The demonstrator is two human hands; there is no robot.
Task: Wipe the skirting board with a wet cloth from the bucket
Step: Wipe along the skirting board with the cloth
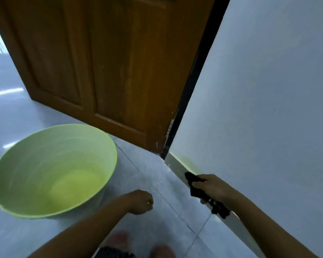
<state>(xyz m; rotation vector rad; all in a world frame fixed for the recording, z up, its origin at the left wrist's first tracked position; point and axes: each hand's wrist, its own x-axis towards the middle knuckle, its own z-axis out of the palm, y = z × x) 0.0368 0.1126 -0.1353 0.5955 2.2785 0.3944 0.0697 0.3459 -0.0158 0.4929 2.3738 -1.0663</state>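
A pale skirting board runs along the foot of the white wall, from the door frame toward the lower right. My right hand grips a dark cloth and presses it against the board; a loose end of the cloth hangs below my wrist. My left hand hovers over the floor tiles with its fingers curled shut, holding nothing; a ring shows on one finger. A light green bucket stands on the floor to the left with a little water at its bottom.
A brown wooden door stands open straight ahead, its dark frame meeting the white wall. Grey floor tiles lie between bucket and wall. My knees and bare feet show at the bottom edge.
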